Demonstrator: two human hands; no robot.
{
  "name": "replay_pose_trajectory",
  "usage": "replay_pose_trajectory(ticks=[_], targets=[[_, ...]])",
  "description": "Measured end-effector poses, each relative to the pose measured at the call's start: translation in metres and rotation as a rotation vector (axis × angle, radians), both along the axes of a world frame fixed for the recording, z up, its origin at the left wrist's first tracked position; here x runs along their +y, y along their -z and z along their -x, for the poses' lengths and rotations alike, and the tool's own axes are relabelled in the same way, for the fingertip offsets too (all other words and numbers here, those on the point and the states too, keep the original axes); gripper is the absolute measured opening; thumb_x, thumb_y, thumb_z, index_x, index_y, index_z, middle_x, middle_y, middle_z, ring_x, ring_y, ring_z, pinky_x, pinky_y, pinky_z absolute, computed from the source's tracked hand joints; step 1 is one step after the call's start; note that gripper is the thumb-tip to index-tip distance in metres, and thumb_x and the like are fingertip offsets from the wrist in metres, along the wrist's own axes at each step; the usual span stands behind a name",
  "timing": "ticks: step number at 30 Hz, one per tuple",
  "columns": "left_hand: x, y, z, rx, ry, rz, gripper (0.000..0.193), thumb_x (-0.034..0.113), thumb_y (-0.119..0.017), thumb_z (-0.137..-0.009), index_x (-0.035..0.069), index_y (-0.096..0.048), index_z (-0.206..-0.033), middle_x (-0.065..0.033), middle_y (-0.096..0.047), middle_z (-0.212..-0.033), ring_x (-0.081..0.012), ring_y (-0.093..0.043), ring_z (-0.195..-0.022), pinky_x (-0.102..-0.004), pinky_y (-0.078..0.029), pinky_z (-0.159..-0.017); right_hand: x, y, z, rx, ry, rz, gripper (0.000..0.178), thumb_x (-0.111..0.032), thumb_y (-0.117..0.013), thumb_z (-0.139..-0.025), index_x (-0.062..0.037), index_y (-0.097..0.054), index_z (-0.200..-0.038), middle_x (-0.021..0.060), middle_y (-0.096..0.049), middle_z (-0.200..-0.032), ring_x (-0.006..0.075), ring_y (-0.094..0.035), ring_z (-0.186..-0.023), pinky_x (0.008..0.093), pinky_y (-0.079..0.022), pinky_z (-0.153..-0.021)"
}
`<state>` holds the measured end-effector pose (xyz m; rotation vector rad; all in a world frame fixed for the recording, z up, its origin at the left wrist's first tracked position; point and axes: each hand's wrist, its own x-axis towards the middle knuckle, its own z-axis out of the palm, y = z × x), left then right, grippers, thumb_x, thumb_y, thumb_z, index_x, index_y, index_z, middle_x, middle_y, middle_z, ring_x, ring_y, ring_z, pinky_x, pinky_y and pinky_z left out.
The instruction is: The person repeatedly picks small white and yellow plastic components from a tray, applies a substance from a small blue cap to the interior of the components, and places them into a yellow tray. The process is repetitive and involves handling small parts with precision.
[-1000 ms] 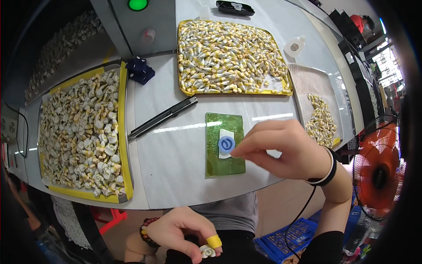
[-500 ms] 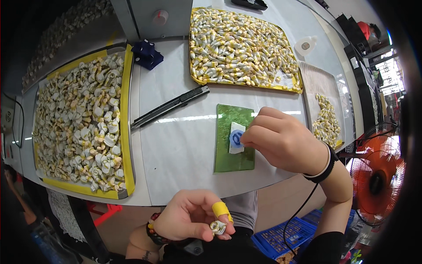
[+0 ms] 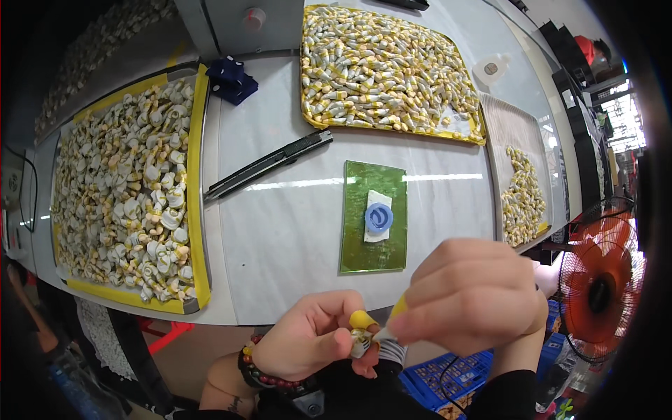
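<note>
My left hand (image 3: 301, 336) pinches a small white shell-like piece (image 3: 360, 344) between thumb and fingers, and one finger wears yellow tape (image 3: 361, 320). Close against that piece, my right hand (image 3: 469, 297) grips a small tapered white-and-yellow piece (image 3: 389, 327); its fingers hide most of it. Whether the two pieces touch I cannot tell. Beyond my hands, a green glass plate (image 3: 357, 255) lies on the table, bearing a white pad (image 3: 376, 239) with a round blue cap (image 3: 379, 218) on top.
A yellow-edged tray (image 3: 201, 231) of white shell-like pieces lies at left. Another tray (image 3: 392, 130) at the back holds many tapered pieces; a smaller tray (image 3: 514, 119) is at right. A black utility knife (image 3: 273, 164), dark blue cloth (image 3: 231, 82), white bottle (image 3: 491, 68) and orange fan (image 3: 598, 287) surround the workspace.
My right hand has moved from the blue cap down toward my left hand, bringing a tapered piece beside the held one. The cap is now uncovered on its pad.
</note>
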<state>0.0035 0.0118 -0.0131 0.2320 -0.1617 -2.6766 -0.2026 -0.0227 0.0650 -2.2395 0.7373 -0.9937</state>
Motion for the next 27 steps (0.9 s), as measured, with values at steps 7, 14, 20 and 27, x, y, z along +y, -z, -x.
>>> replay_pose_trajectory(ticks=[7,14,20,27], targets=[[0.0,-0.003,0.005,0.044,0.108,-0.052,0.037,0.034,-0.063,-0.086,0.002,-0.049,-0.097,-0.0084,-0.06,-0.085,-0.0138,-0.06,-0.074,-0.0301,-0.052,-0.073,0.001,0.005,-0.001,0.023,-0.119,0.133,0.016,-0.002,-0.067,-0.072,0.0056,-0.061,-0.085,0.0101,-0.059,-0.079,0.0185,-0.055,-0.063,0.0248,-0.048,-0.054],[0.006,-0.003,0.006,0.05,0.187,-0.07,0.04,0.036,-0.06,-0.087,0.002,-0.05,-0.104,-0.0075,-0.059,-0.087,-0.0139,-0.06,-0.076,-0.0272,-0.051,-0.072,0.002,0.009,0.0,0.012,-0.109,0.17,0.012,-0.001,-0.065,-0.074,0.002,-0.066,-0.086,0.0092,-0.064,-0.082,0.0184,-0.06,-0.066,0.0249,-0.05,-0.056],[0.005,-0.004,0.009,0.068,0.175,-0.069,0.039,0.036,-0.058,-0.088,0.001,-0.05,-0.104,-0.0077,-0.057,-0.087,-0.014,-0.06,-0.076,-0.0271,-0.051,-0.071,0.003,0.012,0.0,-0.011,-0.093,0.153,0.012,-0.001,-0.065,-0.075,0.0027,-0.066,-0.086,0.0104,-0.064,-0.083,0.0191,-0.06,-0.066,0.025,-0.051,-0.057],[-0.009,-0.015,0.005,-0.102,0.169,0.068,0.031,0.026,-0.063,-0.087,0.0,-0.052,-0.1,-0.0107,-0.061,-0.087,-0.0161,-0.062,-0.082,-0.03,-0.052,-0.074,0.008,0.002,0.003,0.044,-0.088,0.117,0.013,-0.001,-0.061,-0.078,0.0036,-0.066,-0.089,0.0123,-0.064,-0.085,0.02,-0.061,-0.068,0.0252,-0.051,-0.059]])
